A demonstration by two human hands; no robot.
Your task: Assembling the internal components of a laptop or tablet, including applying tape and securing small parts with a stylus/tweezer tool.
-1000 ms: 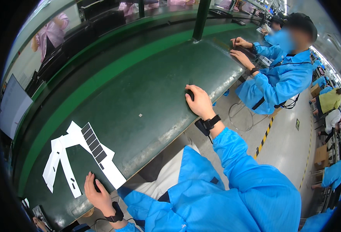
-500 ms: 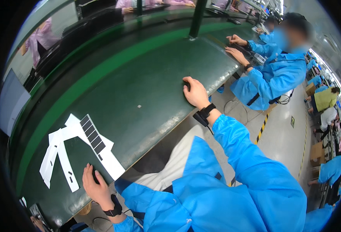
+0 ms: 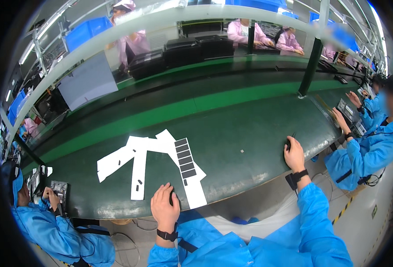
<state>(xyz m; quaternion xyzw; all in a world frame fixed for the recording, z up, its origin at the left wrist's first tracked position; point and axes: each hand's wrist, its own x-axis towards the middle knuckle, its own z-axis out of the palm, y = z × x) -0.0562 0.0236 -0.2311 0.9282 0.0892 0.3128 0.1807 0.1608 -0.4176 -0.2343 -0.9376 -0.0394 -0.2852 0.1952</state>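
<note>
My left hand [image 3: 164, 204] rests at the table's near edge with its fingers stretched out, holding nothing that I can see. Right beside it lies a white strip [image 3: 195, 196] carrying a column of black rectangular pads [image 3: 184, 156]. Other white strips [image 3: 138, 171] overlap it, fanned out to the left, with a few small black pieces [image 3: 139, 182] on them. Farther right, my right hand [image 3: 294, 153] lies on the table, fingers curled round a thin dark pointed tool [image 3: 294, 135]; most of it is hidden, so its kind is unclear.
A small pale scrap [image 3: 242, 151] lies on the green table [image 3: 250, 178]. Co-workers in blue sit at both sides; the left one handles a circuit board [image 3: 60, 190]. A dark post [image 3: 311, 66] rises from the table, and a grey panel [image 3: 88, 82] stands far left.
The view has swung left and up, bringing in the left co-worker and more of the far side. Both my hands keep about the same places on the table. The strips lie as before.
</note>
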